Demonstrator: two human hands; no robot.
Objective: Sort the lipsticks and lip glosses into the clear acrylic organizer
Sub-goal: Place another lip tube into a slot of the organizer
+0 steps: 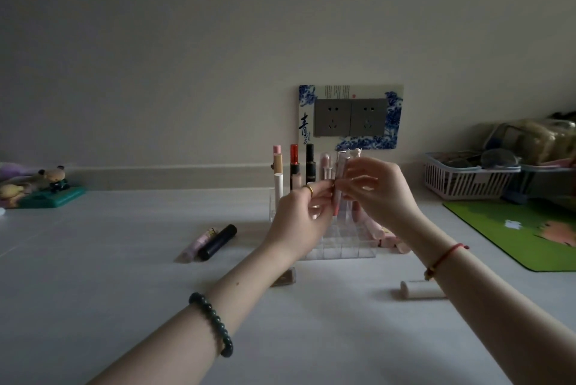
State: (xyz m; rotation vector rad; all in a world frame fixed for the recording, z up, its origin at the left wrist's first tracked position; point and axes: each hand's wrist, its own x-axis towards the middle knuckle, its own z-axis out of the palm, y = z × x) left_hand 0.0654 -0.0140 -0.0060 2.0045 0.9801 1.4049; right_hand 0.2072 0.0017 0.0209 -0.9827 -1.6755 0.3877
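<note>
Left hand (299,216) and right hand (378,194) pinch slim gloss (336,205) upright; best lowered straight into a free organizer (343,249) cell at 6 o'clock.

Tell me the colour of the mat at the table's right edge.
The mat is green, seen in the head view.

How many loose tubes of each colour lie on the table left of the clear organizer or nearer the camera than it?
Lilac tube: 1
Black tube: 1
Brown tube, partly hidden: 1
White tube: 1
Total: 4
</note>
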